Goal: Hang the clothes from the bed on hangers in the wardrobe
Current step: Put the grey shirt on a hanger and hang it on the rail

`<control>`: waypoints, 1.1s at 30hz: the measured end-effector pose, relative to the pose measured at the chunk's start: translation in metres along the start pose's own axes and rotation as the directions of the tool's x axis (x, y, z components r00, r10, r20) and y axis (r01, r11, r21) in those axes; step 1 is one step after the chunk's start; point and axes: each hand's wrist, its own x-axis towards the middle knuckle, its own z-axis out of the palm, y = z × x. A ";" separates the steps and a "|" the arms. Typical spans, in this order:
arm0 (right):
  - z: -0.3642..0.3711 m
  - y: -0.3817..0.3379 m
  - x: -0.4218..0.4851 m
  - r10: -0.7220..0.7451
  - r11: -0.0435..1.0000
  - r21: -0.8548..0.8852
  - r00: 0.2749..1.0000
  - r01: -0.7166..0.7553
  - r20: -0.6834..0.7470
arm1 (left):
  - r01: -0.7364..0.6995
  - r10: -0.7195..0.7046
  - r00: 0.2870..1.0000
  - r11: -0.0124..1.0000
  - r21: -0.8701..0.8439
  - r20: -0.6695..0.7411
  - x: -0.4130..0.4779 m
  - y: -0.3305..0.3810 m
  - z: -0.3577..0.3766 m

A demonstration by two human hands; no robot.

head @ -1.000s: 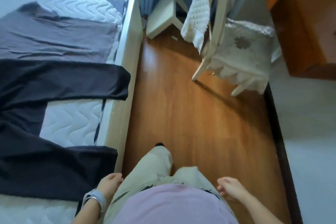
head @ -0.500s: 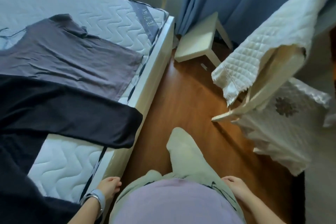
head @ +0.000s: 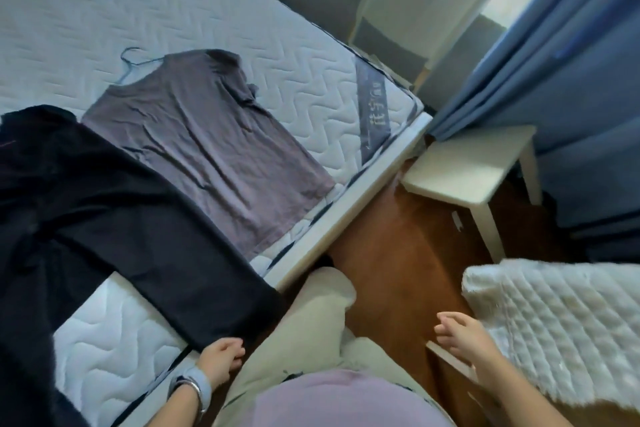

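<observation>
Right hand [head: 464, 333] has swung forward off my hip, fingers loose and slightly spread, empty. Left hand [head: 221, 357] stays low, loosely curled, empty, just beside the cuff of the black long-sleeved top [head: 104, 201]. Grey T-shirt [head: 207, 146] lies flat on the mattress [head: 104, 10], long axis diagonal: collar far-left by the blue wire hanger [head: 125, 63], hem toward the bed edge.

Left hand [head: 221, 357] now beside black sleeve [head: 166, 253]

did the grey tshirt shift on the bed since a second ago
No. The grey t-shirt lies as before against the dark label strip on the mattress and the black sleeve; only the camera has swung.
</observation>
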 end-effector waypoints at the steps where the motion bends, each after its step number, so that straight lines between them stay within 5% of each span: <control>1: -0.001 -0.015 0.008 0.005 1.000 -0.009 1.000 -0.005 0.001 | 0.029 -0.029 1.000 1.000 -0.002 0.006 0.005 0.008 0.002; 12: 0.004 -0.161 0.083 0.033 0.935 -0.354 0.997 -0.005 0.072 | 0.019 -0.018 1.000 0.994 -0.110 0.014 0.036 0.163 0.017; 17: 0.035 -0.277 0.137 -0.031 0.830 -0.539 0.977 0.143 0.210 | -0.055 0.057 0.998 0.949 -0.311 -0.003 0.051 0.243 0.010; 21: 0.107 -0.384 0.200 -0.131 0.662 -0.656 0.917 0.363 0.376 | -0.158 0.098 0.980 0.910 -0.383 -0.172 0.117 0.304 -0.010; 26: 0.242 -0.517 0.265 -0.305 0.339 -0.701 0.778 0.628 0.549 | -0.285 0.163 0.902 0.921 -0.267 -0.399 0.250 0.389 -0.048; 29: 0.327 -0.592 0.276 -0.467 0.036 -0.668 0.604 0.743 0.646 | -0.338 0.293 0.788 0.941 0.018 -0.541 0.330 0.444 -0.080; 33: 0.434 -0.669 0.281 -0.676 -0.076 -0.492 0.318 0.867 0.665 | -0.188 0.366 0.699 0.923 0.335 -0.615 0.418 0.491 -0.121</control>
